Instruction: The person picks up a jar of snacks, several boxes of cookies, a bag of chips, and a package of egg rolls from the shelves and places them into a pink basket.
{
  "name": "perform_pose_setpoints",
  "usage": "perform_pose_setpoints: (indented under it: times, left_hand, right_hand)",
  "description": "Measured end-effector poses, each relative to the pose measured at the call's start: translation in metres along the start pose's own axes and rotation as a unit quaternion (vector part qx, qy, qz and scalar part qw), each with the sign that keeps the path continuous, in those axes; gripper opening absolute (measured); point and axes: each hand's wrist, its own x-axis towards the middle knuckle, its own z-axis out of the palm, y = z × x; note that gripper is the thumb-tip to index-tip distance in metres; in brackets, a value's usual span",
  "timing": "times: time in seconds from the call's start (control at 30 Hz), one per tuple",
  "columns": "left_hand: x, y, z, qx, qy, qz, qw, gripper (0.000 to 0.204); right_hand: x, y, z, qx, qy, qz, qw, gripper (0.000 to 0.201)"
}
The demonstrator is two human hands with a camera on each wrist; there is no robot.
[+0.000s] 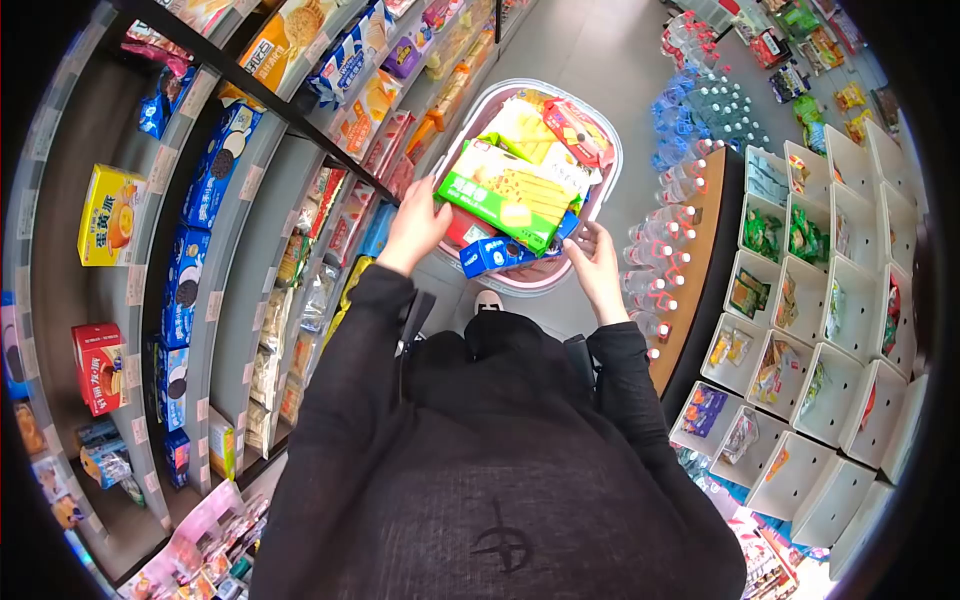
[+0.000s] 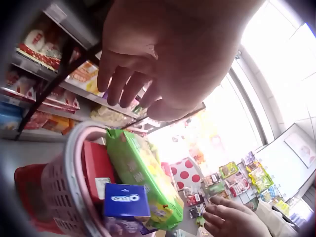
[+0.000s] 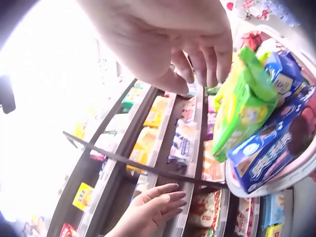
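A pink basket with a pale rim [image 1: 612,140] is full of packaged snacks. On top lies a green biscuit packet [image 1: 505,195], tilted across the pile. Under its near edge sits a blue Oreo box [image 1: 492,257], with a red box [image 2: 98,165] beside it. A red packet [image 1: 580,130] rests at the far side. My left hand [image 1: 418,228] hovers by the basket's left side, fingers loosely extended and holding nothing. Over the right near side is my right hand [image 1: 597,268], its fingers relaxed, bent slightly downward and empty, close to the Oreo box.
Shelves on the left carry snack packs, including a yellow box [image 1: 112,215] and a red box [image 1: 98,368]. Clear bottles [image 1: 665,250] stand right of the basket along a wooden-topped ledge [image 1: 690,260]. Beyond it are white bins [image 1: 850,235] of small packets.
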Motion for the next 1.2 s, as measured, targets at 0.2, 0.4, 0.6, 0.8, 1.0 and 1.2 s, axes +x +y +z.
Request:
perform_pose_setpoints:
  times: [0.2, 0.4, 0.6, 0.8, 1.0, 1.2]
  left_hand:
    - [0.043, -0.022, 0.041, -0.067, -0.068, -0.113, 0.989, 0.039]
    - [0.033, 0.010, 0.033, -0.116, -0.090, -0.126, 0.981, 0.027]
    - [0.011, -0.007, 0.039, -0.024, -0.010, -0.108, 0.994, 0.038]
    - [-0.031, 0.004, -0.021, -0.142, 0.070, -0.152, 0.975, 0.045]
    - [-0.073, -0.015, -0.065, -0.182, 0.105, -0.137, 0.968, 0.038]
    - [-0.116, -0.017, -0.115, -0.240, 0.091, -0.086, 0.963, 0.035]
  right_hand:
    - [0.004, 0.019, 0.011, 0.172, -0.086, 0.134, 0.972, 0.068]
    - [0.025, 0.043, 0.015, 0.145, -0.099, 0.129, 0.976, 0.045]
    - [0.038, 0.027, 0.002, 0.113, -0.163, 0.105, 0.975, 0.042]
    - [0.040, -0.015, 0.008, 0.036, -0.215, 0.047, 0.975, 0.038]
    - [0.030, -0.050, 0.031, 0.026, -0.280, -0.011, 0.960, 0.034]
    - [-0.004, -0.083, 0.055, -0.007, -0.268, -0.048, 0.962, 0.033]
